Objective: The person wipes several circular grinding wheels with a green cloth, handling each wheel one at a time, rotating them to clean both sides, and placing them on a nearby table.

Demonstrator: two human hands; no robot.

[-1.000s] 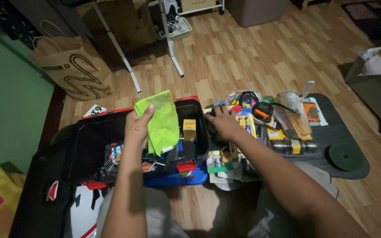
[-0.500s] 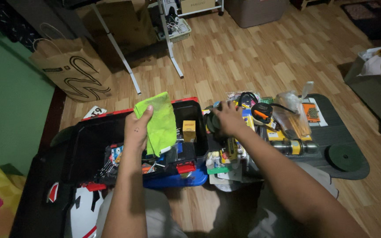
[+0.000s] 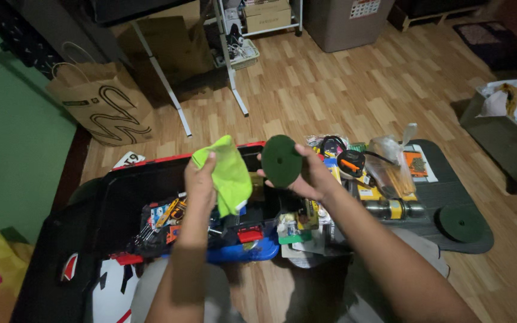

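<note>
Lime-green soft microfibre cloth (image 3: 228, 173) hangs crumpled from the left hand (image 3: 201, 179), whose thumb and fingers pinch its upper edge above the open black plastic toolbox with red latches (image 3: 121, 197). Just beside it, the right hand (image 3: 306, 176) grips a flat, round, dark green abrasive disc with a small centre hole (image 3: 281, 160), held upright by its lower right rim so its matte, felt-like face points toward the camera; cloth and disc are close but apart.

Below the hands, the toolbox holds a jumble of metal wrenches and small packaged parts (image 3: 163, 221), with a blue plastic tray (image 3: 246, 251) at its near right corner. Right of the box a dark grey ribbed rubber mat (image 3: 450, 185) carries a heap: a black and orange tape measure (image 3: 351, 161), clear plastic bags of thin sticks (image 3: 390, 164), a shiny metal cylinder with a yellow band (image 3: 393, 209) and yellow boxes. A second dark green round disc (image 3: 461, 222) lies flat at the mat's near right corner, well apart from the hands.

Underneath is a light wood-pattern laminate floor (image 3: 342, 90). Farther off stand a brown paper bag with black looping print (image 3: 106, 107) against the green wall (image 3: 13, 137), the white metal legs of a rack (image 3: 234, 72), a grey-brown bin (image 3: 345, 21) and, at the right edge, an olive fabric box with crumpled cloth (image 3: 504, 128).
</note>
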